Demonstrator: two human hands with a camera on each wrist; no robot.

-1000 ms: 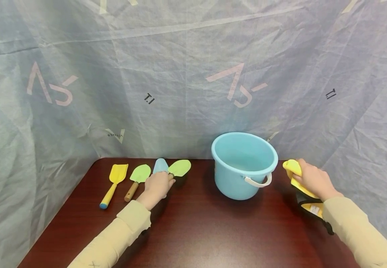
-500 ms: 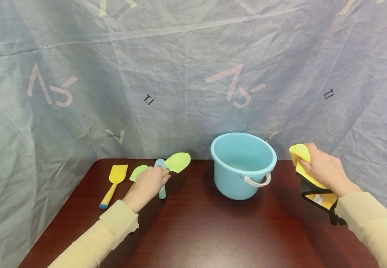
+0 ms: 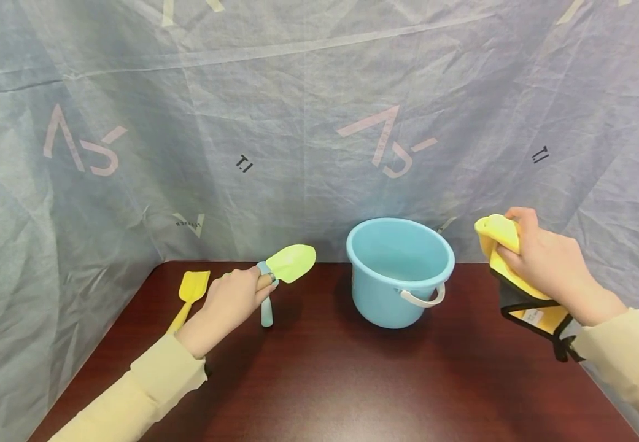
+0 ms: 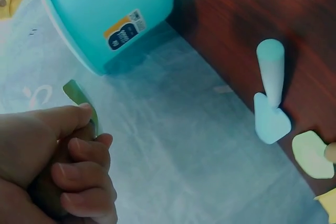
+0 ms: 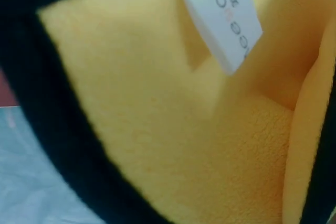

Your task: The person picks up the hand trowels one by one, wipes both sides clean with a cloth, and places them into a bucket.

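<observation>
My left hand [image 3: 225, 310] grips the wooden handle of a trowel with a light green blade [image 3: 294, 263]. It holds the trowel raised off the table, blade pointing toward the bucket. In the left wrist view the fingers curl round the handle and the green blade shows edge-on [image 4: 80, 98]. At the right, my right hand [image 3: 553, 267] holds up a folded yellow cloth [image 3: 500, 231] with black edging, well off the table. The right wrist view is filled by the fleecy yellow cloth [image 5: 157, 108] and its white label [image 5: 223, 19].
A light blue bucket [image 3: 377, 301] with a white handle stands at back centre-right. A blue trowel [image 3: 266, 312] lies below my left hand. Further left are a yellow shovel [image 3: 193, 286] and another green trowel [image 4: 311, 156]. A grey sheet [image 3: 297, 153] hangs behind the table.
My left hand has lifted the green trowel and drawn it back, uncovering the blue trowel's handle. My right hand has raised the yellow cloth higher and moved rightward.
</observation>
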